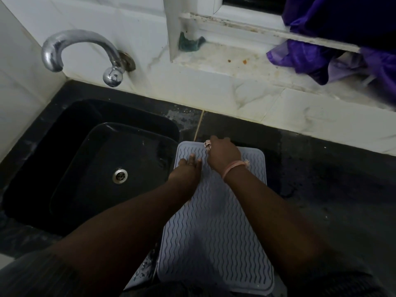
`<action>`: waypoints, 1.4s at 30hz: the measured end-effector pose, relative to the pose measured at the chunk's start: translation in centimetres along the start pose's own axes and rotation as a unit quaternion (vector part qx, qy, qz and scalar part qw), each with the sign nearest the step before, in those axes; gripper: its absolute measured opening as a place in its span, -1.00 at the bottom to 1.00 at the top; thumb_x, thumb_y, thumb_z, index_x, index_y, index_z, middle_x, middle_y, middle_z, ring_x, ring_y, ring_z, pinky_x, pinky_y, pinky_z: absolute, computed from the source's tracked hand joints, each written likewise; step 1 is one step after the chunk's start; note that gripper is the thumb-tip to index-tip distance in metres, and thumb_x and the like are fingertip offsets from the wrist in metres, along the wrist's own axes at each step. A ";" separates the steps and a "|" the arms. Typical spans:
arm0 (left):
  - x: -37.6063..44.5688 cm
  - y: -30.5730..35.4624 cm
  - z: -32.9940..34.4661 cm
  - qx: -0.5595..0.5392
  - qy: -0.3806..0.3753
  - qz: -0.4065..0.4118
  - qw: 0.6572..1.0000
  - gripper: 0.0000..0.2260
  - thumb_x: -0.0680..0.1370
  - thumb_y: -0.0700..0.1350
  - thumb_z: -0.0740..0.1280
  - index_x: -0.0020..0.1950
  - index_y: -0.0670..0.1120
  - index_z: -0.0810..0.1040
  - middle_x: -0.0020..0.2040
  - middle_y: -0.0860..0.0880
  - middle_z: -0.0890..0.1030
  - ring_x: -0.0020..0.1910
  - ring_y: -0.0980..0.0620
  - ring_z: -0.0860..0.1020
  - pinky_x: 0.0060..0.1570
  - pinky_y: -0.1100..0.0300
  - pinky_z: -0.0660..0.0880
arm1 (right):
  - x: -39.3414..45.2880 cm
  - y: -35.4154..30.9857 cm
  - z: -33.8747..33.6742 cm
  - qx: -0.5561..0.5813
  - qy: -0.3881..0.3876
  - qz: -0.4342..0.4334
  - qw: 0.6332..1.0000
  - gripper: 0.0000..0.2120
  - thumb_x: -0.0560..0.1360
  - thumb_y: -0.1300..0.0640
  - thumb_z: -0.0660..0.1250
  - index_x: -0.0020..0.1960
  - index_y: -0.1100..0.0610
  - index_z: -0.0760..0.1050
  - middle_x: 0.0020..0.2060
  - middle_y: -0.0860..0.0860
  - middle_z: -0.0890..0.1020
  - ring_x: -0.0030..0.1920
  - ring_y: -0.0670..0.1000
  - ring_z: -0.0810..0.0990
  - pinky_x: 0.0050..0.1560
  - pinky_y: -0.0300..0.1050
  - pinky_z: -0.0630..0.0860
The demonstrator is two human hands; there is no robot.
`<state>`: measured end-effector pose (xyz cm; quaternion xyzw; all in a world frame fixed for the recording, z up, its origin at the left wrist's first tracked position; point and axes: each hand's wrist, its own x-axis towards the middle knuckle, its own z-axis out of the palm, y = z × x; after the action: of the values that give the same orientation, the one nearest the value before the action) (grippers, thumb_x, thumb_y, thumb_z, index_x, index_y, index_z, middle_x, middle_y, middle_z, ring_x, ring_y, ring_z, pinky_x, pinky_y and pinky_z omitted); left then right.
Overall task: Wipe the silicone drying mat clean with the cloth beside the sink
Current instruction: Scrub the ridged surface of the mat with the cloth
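Observation:
A pale grey silicone drying mat (216, 232) with wavy ridges lies on the dark counter just right of the sink. My left hand (188, 170) presses flat on the mat's far left part, fingers straight. My right hand (224, 156) sits at the mat's far edge and grips a small bunched cloth (207, 144); only a light patterned bit of the cloth shows past the fingers. A pink band circles my right wrist.
A black sink (102, 168) with a metal drain lies left of the mat, under a chrome tap (83, 52) on the tiled wall. The dark counter (332, 189) stretches to the right. Purple fabric (334, 52) and a green scrap (189, 42) lie on the window ledge.

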<state>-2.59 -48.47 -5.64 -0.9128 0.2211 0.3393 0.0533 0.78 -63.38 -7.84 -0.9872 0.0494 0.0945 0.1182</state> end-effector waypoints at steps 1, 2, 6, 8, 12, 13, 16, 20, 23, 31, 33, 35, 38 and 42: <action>0.0 0.0 0.0 0.003 -0.002 -0.002 1.000 0.13 0.42 -0.16 0.58 0.67 -0.10 -0.22 0.66 -0.21 -0.22 0.61 -0.31 0.00 0.46 -0.23 0.34 | 0.0 -0.1 -0.2 -0.003 -0.009 0.003 1.000 -0.65 0.53 0.09 0.35 0.29 0.14 0.45 0.10 0.24 0.57 0.02 0.23 0.61 -0.05 0.02 0.57; -0.1 0.1 0.0 0.006 -0.003 -0.004 1.000 0.14 0.41 -0.15 0.59 0.67 -0.10 -0.23 0.66 -0.21 -0.22 0.61 -0.31 0.00 0.46 -0.22 0.34 | -0.2 -0.2 -0.2 -0.004 -0.018 0.006 1.000 -0.65 0.53 0.10 0.35 0.29 0.14 0.45 0.10 0.24 0.59 0.05 0.23 0.61 -0.03 0.02 0.57; -0.2 0.1 -0.1 0.011 -0.001 -0.002 1.000 0.16 0.39 -0.14 0.61 0.67 -0.10 -0.21 0.66 -0.20 -0.21 0.61 -0.31 0.00 0.45 -0.21 0.36 | -3.1 -0.6 0.2 0.012 -0.013 0.012 1.000 -0.65 0.57 0.08 0.30 0.33 0.12 0.44 0.15 0.17 0.59 0.14 0.16 0.58 0.05 0.02 0.56; -0.3 -0.1 0.0 0.006 0.007 0.001 1.000 0.15 0.39 -0.15 0.61 0.67 -0.10 -0.19 0.66 -0.20 -0.19 0.61 -0.31 0.01 0.44 -0.20 0.37 | -6.0 -0.7 0.9 0.034 0.006 0.006 0.999 -0.72 0.62 0.03 0.24 0.29 0.07 0.45 0.12 0.14 0.59 0.09 0.11 0.58 0.03 0.00 0.55; 0.0 0.0 0.1 0.004 0.002 -0.002 1.000 0.14 0.39 -0.14 0.60 0.67 -0.11 -0.19 0.66 -0.20 -0.17 0.61 -0.31 -0.02 0.47 -0.23 0.32 | -12.5 -1.0 2.7 0.047 0.002 0.009 0.999 -0.71 0.62 -0.02 0.24 0.31 0.02 0.42 0.10 0.12 0.54 -0.02 0.07 0.61 -0.05 -0.07 0.59; 0.1 0.0 0.2 0.009 0.002 -0.004 1.000 0.14 0.39 -0.13 0.60 0.67 -0.11 -0.20 0.66 -0.21 -0.18 0.61 -0.31 -0.01 0.47 -0.23 0.32 | -13.7 -1.1 3.1 0.048 -0.007 0.016 0.999 -0.67 0.62 -0.03 0.24 0.35 0.03 0.41 0.13 0.13 0.54 -0.01 0.08 0.62 -0.05 -0.06 0.60; 0.3 0.0 0.3 0.016 0.001 -0.005 1.000 0.14 0.40 -0.13 0.60 0.67 -0.14 -0.19 0.66 -0.22 -0.17 0.61 -0.31 -0.01 0.47 -0.23 0.32 | -15.5 -1.1 4.0 0.072 -0.016 0.034 0.997 -0.55 0.61 -0.03 0.26 0.47 0.05 0.37 0.22 0.16 0.52 0.06 0.12 0.63 -0.02 -0.03 0.58; 0.2 -0.1 0.2 0.010 0.010 0.000 1.000 0.12 0.40 -0.17 0.59 0.67 -0.13 -0.18 0.66 -0.21 -0.15 0.62 -0.30 0.00 0.47 -0.21 0.31 | -13.7 0.1 4.4 0.090 0.020 0.018 0.996 -0.54 0.62 -0.04 0.27 0.48 0.04 0.35 0.32 0.17 0.46 0.16 0.10 0.59 0.11 -0.05 0.57; 0.0 -0.3 0.2 -0.004 0.012 0.001 1.000 0.12 0.39 -0.18 0.60 0.67 -0.10 -0.17 0.66 -0.20 -0.15 0.62 -0.29 -0.02 0.48 -0.20 0.31 | -10.2 0.5 3.8 0.096 0.065 0.014 0.993 -0.64 0.63 -0.02 0.21 0.40 0.00 0.37 0.28 0.12 0.48 0.15 0.08 0.56 0.15 -0.02 0.56; 0.0 -0.1 0.2 0.011 0.015 0.002 1.000 0.13 0.40 -0.18 0.59 0.67 -0.10 -0.20 0.66 -0.21 -0.18 0.62 -0.29 0.00 0.47 -0.20 0.34 | -1.3 0.3 2.7 0.060 0.069 0.070 0.993 -0.60 0.62 0.11 0.25 0.43 0.06 0.30 0.30 0.27 0.41 0.11 0.24 0.58 0.02 0.13 0.61; 0.1 0.0 0.1 0.018 0.009 0.001 1.000 0.15 0.39 -0.18 0.60 0.67 -0.11 -0.21 0.66 -0.21 -0.19 0.61 -0.30 0.01 0.45 -0.21 0.36 | -1.9 0.0 2.9 0.063 0.066 0.080 0.993 -0.61 0.65 0.09 0.20 0.46 0.05 0.29 0.35 0.29 0.38 0.13 0.26 0.58 0.04 0.14 0.60; 0.2 0.0 -0.1 0.027 0.005 0.002 1.000 0.16 0.38 -0.16 0.61 0.67 -0.12 -0.21 0.66 -0.22 -0.18 0.61 -0.31 0.02 0.44 -0.21 0.37 | -3.0 0.1 3.0 0.074 0.061 0.078 0.992 -0.61 0.67 0.07 0.15 0.49 0.05 0.28 0.33 0.28 0.40 0.10 0.26 0.60 0.04 0.12 0.58; 0.0 0.0 -0.1 0.033 0.006 0.005 0.999 0.15 0.38 -0.14 0.61 0.67 -0.13 -0.19 0.66 -0.23 -0.16 0.60 -0.32 0.02 0.46 -0.21 0.36 | -5.3 0.4 2.4 0.095 0.043 0.066 0.992 -0.63 0.68 0.00 0.12 0.46 0.05 0.29 0.23 0.24 0.47 0.03 0.21 0.62 -0.01 0.06 0.56; 0.0 0.3 0.0 0.006 0.021 -0.009 1.000 0.06 0.43 -0.18 0.56 0.68 -0.10 -0.14 0.67 -0.20 -0.13 0.61 -0.30 0.01 0.47 -0.21 0.34 | -10.0 0.0 2.3 0.086 0.010 0.055 0.995 -0.67 0.67 -0.03 0.17 0.40 0.01 0.30 0.16 0.19 0.51 -0.02 0.13 0.61 -0.04 0.02 0.58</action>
<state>-2.79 -48.75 -5.64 -0.9211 0.2163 0.3185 0.0571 -9.37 -62.04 -8.07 -0.9699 0.1132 0.0866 0.1972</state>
